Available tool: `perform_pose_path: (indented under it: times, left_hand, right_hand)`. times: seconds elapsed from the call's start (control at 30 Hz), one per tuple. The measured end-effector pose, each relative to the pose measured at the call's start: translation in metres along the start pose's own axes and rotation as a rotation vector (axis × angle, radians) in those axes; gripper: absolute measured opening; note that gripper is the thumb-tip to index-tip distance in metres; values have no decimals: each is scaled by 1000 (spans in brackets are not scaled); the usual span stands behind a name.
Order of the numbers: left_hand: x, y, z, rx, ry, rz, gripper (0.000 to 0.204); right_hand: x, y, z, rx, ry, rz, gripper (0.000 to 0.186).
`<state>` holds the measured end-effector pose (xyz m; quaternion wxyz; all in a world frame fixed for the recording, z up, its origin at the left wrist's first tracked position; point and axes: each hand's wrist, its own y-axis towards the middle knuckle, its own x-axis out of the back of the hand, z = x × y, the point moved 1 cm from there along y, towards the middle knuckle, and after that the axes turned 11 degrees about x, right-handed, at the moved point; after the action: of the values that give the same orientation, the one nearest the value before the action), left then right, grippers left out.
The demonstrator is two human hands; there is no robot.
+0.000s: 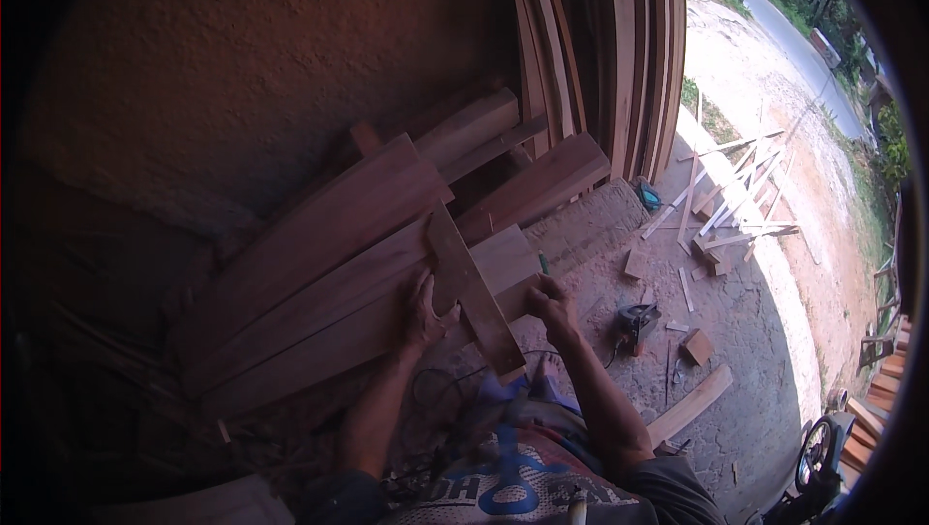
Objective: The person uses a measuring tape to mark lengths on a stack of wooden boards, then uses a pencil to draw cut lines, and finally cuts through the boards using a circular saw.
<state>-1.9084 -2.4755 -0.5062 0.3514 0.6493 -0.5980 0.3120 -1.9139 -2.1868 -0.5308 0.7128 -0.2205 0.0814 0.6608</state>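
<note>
1. Step, my read: aligning or marking. The wooden strip (479, 288) lies slantwise across the boards (339, 302), near end toward the person's legs.
2. Left hand (422, 314): thumb and fingers spread at the strip's left edge. Can't tell whether it pinches or just presses.
3. Right hand (555, 307): fingers curled closed on a slim green tool (543, 263), maybe a pencil, just right of the strip.
4. Next move calls for left pressure holding the strip steady, right tracking its edge. Slip is the risk.
5. Edges: board ends sit near the right hand; wall (271, 70) bounds the far left side.
6. Most room: rightward, above the floor (755, 351). Mind the circular saw (636, 327) down there.
</note>
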Motion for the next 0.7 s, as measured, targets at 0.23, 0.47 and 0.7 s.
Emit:
perform_pose_path:
  times: [0.23,0.47,0.7]
  left_hand:
    - [-5,1,-1,-35,73,-26,85]
    - [-11,-1,-2,88,-11,8,86]
    - [4,-1,-6,53,144,-30,86]
  right_hand:
    - [5,0,5,-33,-39,26,53]
    - [9,6,-2,-20,-34,62,56]
    - [18,8,-9,210,-244,-258,50]
